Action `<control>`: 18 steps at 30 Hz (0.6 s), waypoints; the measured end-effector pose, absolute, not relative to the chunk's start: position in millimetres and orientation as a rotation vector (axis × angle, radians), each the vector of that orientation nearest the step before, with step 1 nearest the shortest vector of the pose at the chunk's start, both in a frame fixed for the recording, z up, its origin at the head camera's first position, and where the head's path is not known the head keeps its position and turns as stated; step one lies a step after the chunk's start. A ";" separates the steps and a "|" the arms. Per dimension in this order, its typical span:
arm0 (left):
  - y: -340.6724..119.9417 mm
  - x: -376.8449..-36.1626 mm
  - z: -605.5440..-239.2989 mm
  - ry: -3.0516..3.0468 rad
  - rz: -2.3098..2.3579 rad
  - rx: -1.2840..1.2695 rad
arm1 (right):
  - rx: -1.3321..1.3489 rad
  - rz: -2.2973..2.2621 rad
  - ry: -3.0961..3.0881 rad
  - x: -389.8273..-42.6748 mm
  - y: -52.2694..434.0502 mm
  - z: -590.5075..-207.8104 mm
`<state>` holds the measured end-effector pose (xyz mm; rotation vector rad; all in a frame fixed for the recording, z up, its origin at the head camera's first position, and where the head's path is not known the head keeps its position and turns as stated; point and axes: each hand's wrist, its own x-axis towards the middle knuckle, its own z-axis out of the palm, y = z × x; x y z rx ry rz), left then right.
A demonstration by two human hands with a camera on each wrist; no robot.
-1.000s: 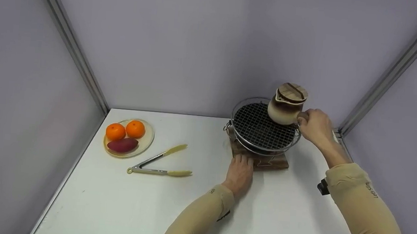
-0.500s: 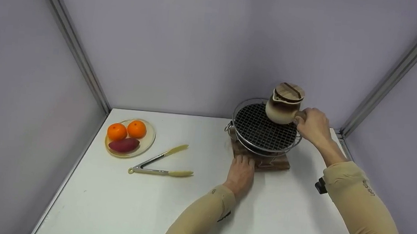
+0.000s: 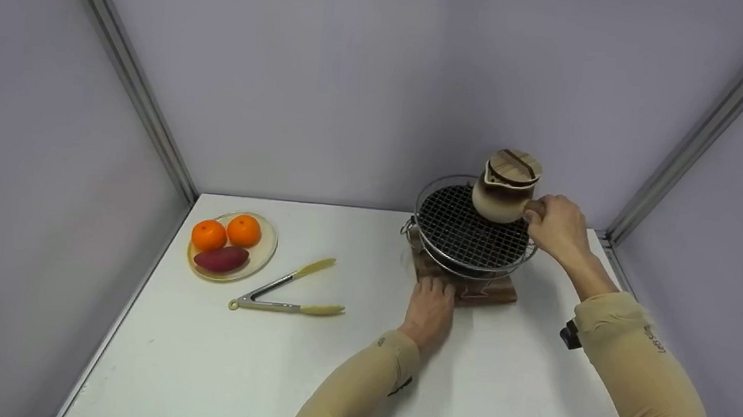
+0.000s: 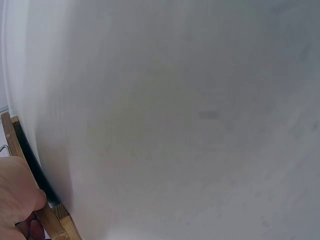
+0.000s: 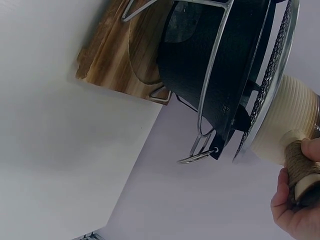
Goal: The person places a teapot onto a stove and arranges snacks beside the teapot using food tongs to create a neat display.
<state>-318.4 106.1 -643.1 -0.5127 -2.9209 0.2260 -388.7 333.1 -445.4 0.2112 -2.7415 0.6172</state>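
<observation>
A cream and brown ceramic pot [image 3: 504, 192] with a wooden lid sits on the far right part of the wire grill [image 3: 469, 233] of a small black stove [image 5: 210, 55]. My right hand [image 3: 557, 224] grips the pot's rope-wrapped side handle [image 5: 299, 165]. The stove stands on a wooden board [image 3: 471, 286]. My left hand [image 3: 428, 309] rests on the table with its fingers against the board's near left edge [image 4: 50, 220].
At the left of the white table [image 3: 266, 372] a glass plate [image 3: 264, 253] carries two oranges [image 3: 227, 231] and a purple sweet potato [image 3: 221, 258]. Metal tongs [image 3: 285, 294] with pale tips lie between the plate and the stove. Walls close in on three sides.
The pot has come down slightly and to the left, onto the grill, still held by my right hand. The left hand has stayed put at the board.
</observation>
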 end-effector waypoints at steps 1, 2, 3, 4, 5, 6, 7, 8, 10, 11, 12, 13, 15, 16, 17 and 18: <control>104.6 -317.6 -641.8 -2.924 0.214 -0.518 | 0.212 0.614 -2.737 -388.4 331.8 -444.6; 103.2 -316.9 -640.4 -2.930 0.204 -0.522 | 0.212 0.614 -2.733 -388.0 330.5 -443.9; 101.7 -316.2 -639.1 -2.936 0.196 -0.528 | 0.211 0.613 -2.732 -387.6 328.9 -442.9; 102.1 -316.2 -638.9 -2.940 0.187 -0.532 | 0.209 0.614 -2.727 -386.5 329.7 -443.0; 102.5 -316.2 -638.5 -2.943 0.180 -0.533 | 0.207 0.617 -2.723 -385.8 330.3 -443.0; 102.9 -316.2 -638.2 -2.945 0.174 -0.532 | 0.205 0.623 -2.721 -385.1 330.5 -442.8; 103.1 -316.0 -637.9 -2.951 0.173 -0.532 | 0.205 0.630 -2.720 -384.5 330.7 -442.6; 103.2 -315.8 -637.6 -2.954 0.169 -0.531 | 0.206 0.633 -2.720 -384.1 330.7 -442.3; 103.2 -315.2 -637.2 -2.959 0.159 -0.532 | 0.205 0.640 -2.719 -383.5 330.5 -441.5; 103.1 -314.9 -637.0 -2.958 0.155 -0.535 | 0.203 0.641 -2.720 -383.2 330.3 -441.0; 102.9 -314.5 -636.8 -2.956 0.153 -0.538 | 0.201 0.640 -2.721 -383.0 330.3 -440.7; 102.6 -314.2 -636.6 -2.956 0.151 -0.543 | 0.201 0.638 -2.723 -382.7 330.4 -440.3; 101.9 -313.8 -636.5 -2.945 0.157 -0.551 | 0.195 0.635 -2.728 -381.7 330.6 -439.5; 101.4 -313.8 -636.4 -2.938 0.161 -0.553 | 0.193 0.633 -2.730 -381.1 330.7 -438.9; 101.0 -314.0 -636.3 -2.932 0.164 -0.555 | 0.190 0.632 -2.732 -380.5 330.8 -438.4; 100.6 -314.1 -636.1 -2.926 0.166 -0.557 | 0.186 0.632 -2.731 -380.0 331.0 -437.9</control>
